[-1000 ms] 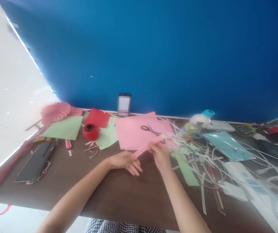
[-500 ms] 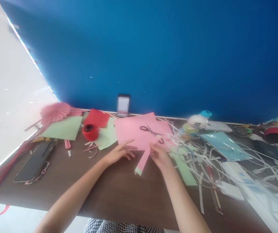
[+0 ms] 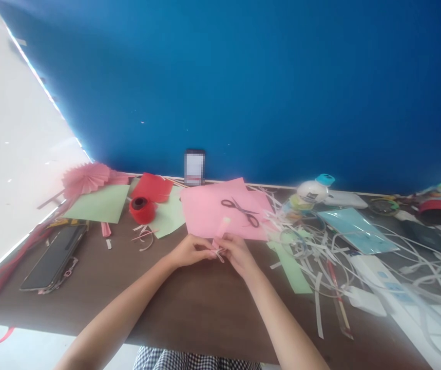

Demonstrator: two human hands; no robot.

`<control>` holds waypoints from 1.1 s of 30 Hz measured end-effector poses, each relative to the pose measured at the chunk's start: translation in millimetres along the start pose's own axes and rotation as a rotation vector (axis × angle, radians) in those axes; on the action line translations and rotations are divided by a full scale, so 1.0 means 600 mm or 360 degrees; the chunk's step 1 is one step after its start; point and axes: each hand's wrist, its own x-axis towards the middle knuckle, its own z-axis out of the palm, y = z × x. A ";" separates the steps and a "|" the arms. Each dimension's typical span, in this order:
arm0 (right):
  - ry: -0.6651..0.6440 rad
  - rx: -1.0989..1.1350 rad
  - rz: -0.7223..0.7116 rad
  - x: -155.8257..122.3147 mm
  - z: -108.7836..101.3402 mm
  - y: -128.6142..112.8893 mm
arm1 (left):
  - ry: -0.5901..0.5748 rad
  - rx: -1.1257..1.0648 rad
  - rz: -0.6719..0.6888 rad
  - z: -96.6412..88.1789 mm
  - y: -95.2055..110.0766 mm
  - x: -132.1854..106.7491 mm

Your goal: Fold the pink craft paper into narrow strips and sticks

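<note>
A narrow pink paper strip is held between my hands above the front edge of the pink paper sheets. My left hand pinches its near end from the left, thumb and fingertips together. From the right, my right hand grips the same end, its fingers closed. A small pale bit shows between the fingertips; its exact shape is blurred. Just beyond, black scissors lie with blades apart on the pink paper sheet.
On the left are a red ribbon roll, green paper, a pink paper fan and a phone. A glue bottle, tangled white cables and a power strip crowd the right. Another phone stands against the blue wall.
The strip has been turned, so its pale-tipped end now points away from me. My left hand has moved right and closed on it; before, its fingers were spread and apart from the strip.
</note>
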 end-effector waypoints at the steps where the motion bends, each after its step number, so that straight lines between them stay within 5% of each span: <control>1: 0.0009 -0.0016 -0.0046 0.000 0.002 0.001 | 0.0017 -0.0045 -0.0057 0.002 0.000 0.001; 10: 0.0280 -0.0002 -0.0489 0.001 0.002 -0.004 | 0.0077 -0.0289 -0.0219 0.001 0.001 0.006; 20: 0.0132 0.0100 -0.0567 -0.010 0.007 -0.016 | 0.0052 -0.0021 -0.0096 -0.007 0.002 0.005; 25: 0.0342 -0.0288 -0.0634 -0.017 0.009 -0.024 | 0.0034 0.0043 -0.0075 -0.007 0.003 0.003; 33: 0.0429 -0.0223 -0.0699 -0.008 -0.003 -0.014 | 0.0049 0.0153 -0.0106 -0.004 0.008 0.001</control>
